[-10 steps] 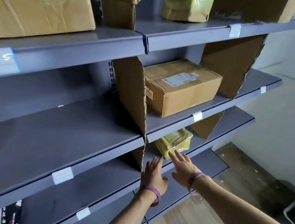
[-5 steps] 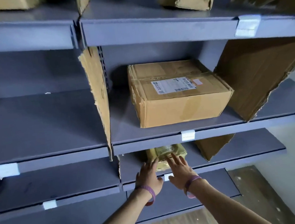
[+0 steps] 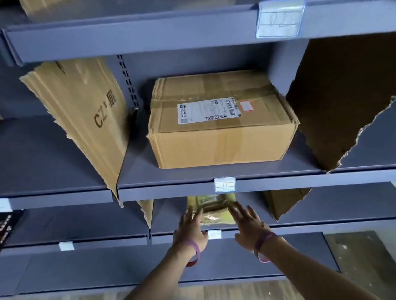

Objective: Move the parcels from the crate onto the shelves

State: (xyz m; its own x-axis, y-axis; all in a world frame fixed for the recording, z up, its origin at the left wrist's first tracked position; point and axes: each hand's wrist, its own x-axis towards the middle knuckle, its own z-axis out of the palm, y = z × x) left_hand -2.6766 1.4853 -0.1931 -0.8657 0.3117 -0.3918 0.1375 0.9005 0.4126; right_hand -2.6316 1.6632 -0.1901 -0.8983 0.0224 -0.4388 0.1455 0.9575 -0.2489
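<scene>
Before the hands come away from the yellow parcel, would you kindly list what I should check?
1. The yellow parcel rests on the shelf: ok.
2. It sits between the left divider and the right divider: ok.
3. The left hand and the right hand flank it, fingers straight, not gripping: ok.
4. Parcel wholly behind the shelf's front lip: cannot tell, hands hide its front.
5. Parcel's label readable: cannot tell, blurred.

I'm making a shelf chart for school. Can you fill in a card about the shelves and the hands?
Middle shelf: cardboard box with a white shipping label
Shelf below: yellow parcel
Left hand: fingers straight, at parcel's left side
Right hand: fingers straight, at parcel's right side
Dividers: torn cardboard sheets
</scene>
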